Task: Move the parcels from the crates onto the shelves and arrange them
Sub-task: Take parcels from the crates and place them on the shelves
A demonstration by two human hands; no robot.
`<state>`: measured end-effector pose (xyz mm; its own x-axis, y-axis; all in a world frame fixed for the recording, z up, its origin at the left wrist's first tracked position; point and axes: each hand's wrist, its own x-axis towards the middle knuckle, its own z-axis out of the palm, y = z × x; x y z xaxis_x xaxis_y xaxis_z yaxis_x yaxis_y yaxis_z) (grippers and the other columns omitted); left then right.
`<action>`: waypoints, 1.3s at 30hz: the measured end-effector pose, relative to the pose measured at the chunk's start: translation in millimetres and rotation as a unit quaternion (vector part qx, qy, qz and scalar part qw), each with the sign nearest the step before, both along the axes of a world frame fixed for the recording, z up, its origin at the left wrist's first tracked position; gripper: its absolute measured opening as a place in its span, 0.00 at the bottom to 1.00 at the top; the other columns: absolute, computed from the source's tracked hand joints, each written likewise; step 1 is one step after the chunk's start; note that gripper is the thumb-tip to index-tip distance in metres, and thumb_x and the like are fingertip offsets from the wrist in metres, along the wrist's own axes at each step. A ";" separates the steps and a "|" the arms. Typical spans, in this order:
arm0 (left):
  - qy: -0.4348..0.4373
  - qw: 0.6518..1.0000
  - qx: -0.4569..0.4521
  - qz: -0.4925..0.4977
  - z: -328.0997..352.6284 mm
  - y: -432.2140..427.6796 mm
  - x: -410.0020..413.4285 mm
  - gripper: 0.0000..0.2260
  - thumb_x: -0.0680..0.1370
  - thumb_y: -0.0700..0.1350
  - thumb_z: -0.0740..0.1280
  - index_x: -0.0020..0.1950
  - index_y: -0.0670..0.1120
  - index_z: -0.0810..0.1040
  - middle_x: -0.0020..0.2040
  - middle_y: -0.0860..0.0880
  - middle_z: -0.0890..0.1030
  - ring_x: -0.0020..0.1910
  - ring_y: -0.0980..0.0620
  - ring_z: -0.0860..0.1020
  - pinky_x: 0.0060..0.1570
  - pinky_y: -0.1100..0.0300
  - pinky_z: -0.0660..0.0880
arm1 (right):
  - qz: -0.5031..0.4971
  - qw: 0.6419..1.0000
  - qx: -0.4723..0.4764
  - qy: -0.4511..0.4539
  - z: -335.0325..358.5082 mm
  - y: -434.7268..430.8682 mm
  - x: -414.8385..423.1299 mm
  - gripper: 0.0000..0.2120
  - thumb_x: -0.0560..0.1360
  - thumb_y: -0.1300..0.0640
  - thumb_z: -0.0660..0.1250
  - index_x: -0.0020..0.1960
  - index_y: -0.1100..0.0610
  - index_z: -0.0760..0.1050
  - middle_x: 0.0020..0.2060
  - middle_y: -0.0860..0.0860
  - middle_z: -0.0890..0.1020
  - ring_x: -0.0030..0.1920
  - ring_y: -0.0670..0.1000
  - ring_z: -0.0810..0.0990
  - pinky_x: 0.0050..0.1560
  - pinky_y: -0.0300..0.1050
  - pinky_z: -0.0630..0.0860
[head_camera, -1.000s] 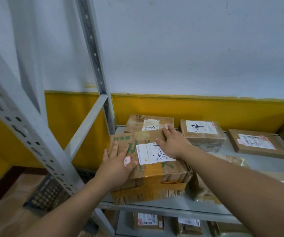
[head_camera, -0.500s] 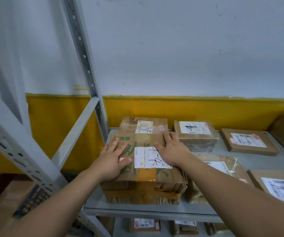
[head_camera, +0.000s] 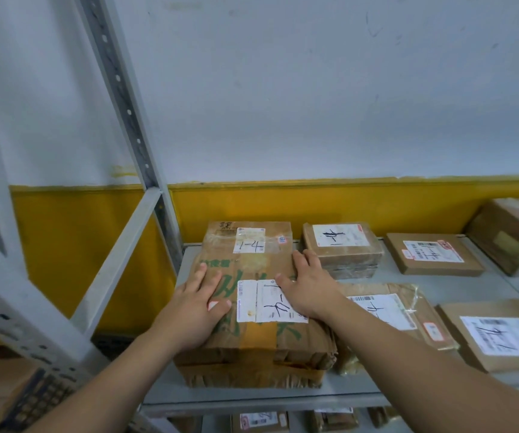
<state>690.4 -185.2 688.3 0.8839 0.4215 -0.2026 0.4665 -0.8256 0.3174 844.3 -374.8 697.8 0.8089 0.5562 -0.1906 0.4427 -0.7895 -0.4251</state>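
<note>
The left grip [head_camera: 194, 307] lies palm down on the top of a large brown parcel [head_camera: 252, 342], fingers straight and slightly spread, the thumb reaching toward the left edge of the white label [head_camera: 270, 303] marked by hand. The right grip [head_camera: 309, 287] is likewise flat and spread on the parcel's right side, its thumb on the label's upper right corner and its fingertips at the far right edge of the top. Neither curls round anything; both press on the cardboard. The parcel, printed in green and banded with tape, sits at the left end of the grey metal shelf [head_camera: 439, 284], close to the front lip. Its far edge touches or overlaps a smaller taped parcel [head_camera: 248, 235] behind it. Just right of it lies a plastic-wrapped parcel [head_camera: 386, 310], then a flat labelled box [head_camera: 502, 335] at the front right. Along the back stand a squat parcel [head_camera: 342, 248], a thin flat parcel [head_camera: 433, 253] and a tilted box [head_camera: 508, 232] at the far right. More parcels [head_camera: 259, 421] show on the lower shelf. A perforated grey upright [head_camera: 126, 104] rises at the left, and a dark gridded crate [head_camera: 42, 398] sits on the floor below.
</note>
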 end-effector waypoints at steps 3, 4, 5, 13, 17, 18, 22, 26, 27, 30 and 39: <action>0.002 1.000 -0.011 0.007 3.5 2.4 0.1 0.32 0.78 0.66 0.53 0.79 0.59 0.47 0.80 0.55 0.41 0.77 0.46 0.49 0.73 0.47 0.53 | 0.002 1.000 -0.011 0.001 0.9 4.6 3.1 0.36 0.79 0.35 0.51 0.80 0.52 0.47 0.79 0.50 0.48 0.74 0.61 0.61 0.69 0.55 0.65; 0.003 1.000 -0.007 0.009 6.9 2.7 3.3 0.32 0.78 0.66 0.54 0.79 0.59 0.49 0.80 0.55 0.44 0.77 0.46 0.48 0.74 0.47 0.53 | 0.003 1.000 -0.016 0.002 1.4 6.3 4.3 0.36 0.79 0.35 0.51 0.80 0.52 0.47 0.79 0.50 0.48 0.74 0.61 0.62 0.69 0.55 0.65; 0.000 1.000 0.008 0.008 10.3 2.6 7.4 0.31 0.78 0.66 0.55 0.78 0.58 0.52 0.79 0.53 0.47 0.77 0.46 0.48 0.74 0.46 0.52 | 0.005 1.000 -0.019 0.001 1.8 7.6 5.7 0.37 0.79 0.35 0.51 0.80 0.52 0.47 0.79 0.50 0.49 0.74 0.61 0.62 0.68 0.55 0.66; 0.018 1.000 0.016 -0.007 15.2 5.1 28.4 0.36 0.76 0.71 0.50 0.79 0.57 0.45 0.80 0.51 0.40 0.77 0.43 0.36 0.74 0.43 0.45 | 0.004 1.000 -0.009 -0.020 6.7 11.0 13.2 0.37 0.77 0.34 0.54 0.80 0.50 0.50 0.78 0.49 0.53 0.73 0.58 0.64 0.67 0.54 0.67; 0.014 0.999 0.028 -0.016 11.3 6.4 26.1 0.37 0.75 0.72 0.49 0.79 0.58 0.44 0.80 0.51 0.39 0.77 0.42 0.37 0.74 0.42 0.46 | -0.013 1.000 -0.005 -0.022 3.7 6.2 5.1 0.37 0.77 0.33 0.53 0.80 0.50 0.49 0.80 0.47 0.49 0.75 0.57 0.61 0.70 0.56 0.66; 0.017 0.999 0.031 -0.020 11.0 6.4 27.0 0.36 0.75 0.72 0.48 0.79 0.58 0.44 0.80 0.51 0.39 0.77 0.42 0.37 0.74 0.41 0.46 | -0.018 1.000 -0.005 -0.020 3.6 4.8 4.0 0.37 0.78 0.33 0.53 0.80 0.50 0.50 0.80 0.47 0.48 0.75 0.57 0.61 0.71 0.56 0.65; 0.020 0.998 0.050 -0.034 11.4 10.2 31.4 0.35 0.76 0.72 0.47 0.79 0.59 0.45 0.80 0.50 0.40 0.77 0.41 0.39 0.73 0.39 0.47 | -0.029 0.999 -0.010 -0.014 4.4 3.1 -0.6 0.37 0.77 0.33 0.53 0.80 0.50 0.50 0.80 0.47 0.49 0.75 0.58 0.60 0.72 0.58 0.63; 0.013 0.997 0.068 -0.036 13.2 15.7 47.2 0.34 0.76 0.71 0.47 0.79 0.57 0.48 0.80 0.49 0.45 0.78 0.42 0.42 0.73 0.38 0.49 | -0.028 0.999 -0.023 -0.030 11.2 5.7 9.2 0.36 0.77 0.33 0.54 0.78 0.51 0.56 0.76 0.53 0.59 0.73 0.60 0.64 0.70 0.57 0.66; 0.014 0.997 0.070 -0.033 13.3 16.2 51.7 0.34 0.76 0.70 0.47 0.79 0.57 0.49 0.80 0.48 0.46 0.78 0.42 0.43 0.72 0.38 0.49 | -0.028 0.999 -0.022 -0.030 13.6 7.1 14.8 0.34 0.77 0.33 0.55 0.77 0.51 0.59 0.74 0.54 0.63 0.71 0.59 0.66 0.68 0.56 0.67; 0.021 0.997 0.074 -0.016 10.4 15.3 65.1 0.34 0.76 0.70 0.47 0.78 0.56 0.51 0.80 0.48 0.50 0.78 0.43 0.46 0.72 0.38 0.49 | -0.026 0.999 0.009 -0.019 20.4 13.7 40.6 0.29 0.78 0.36 0.57 0.72 0.52 0.67 0.69 0.56 0.70 0.66 0.58 0.71 0.62 0.52 0.69; -0.002 0.992 0.115 0.056 -5.7 10.1 71.9 0.37 0.70 0.75 0.40 0.76 0.61 0.52 0.79 0.56 0.53 0.78 0.50 0.48 0.72 0.41 0.54 | 0.092 0.994 -0.053 -0.032 19.5 58.3 132.4 0.26 0.82 0.43 0.55 0.72 0.58 0.67 0.70 0.60 0.69 0.68 0.61 0.67 0.65 0.52 0.66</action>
<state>762.3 -175.1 682.6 0.8298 0.5514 -0.0857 0.5581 -0.8197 0.1293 976.7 -316.5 717.3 0.7082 0.6747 -0.2078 0.6067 -0.7322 -0.3097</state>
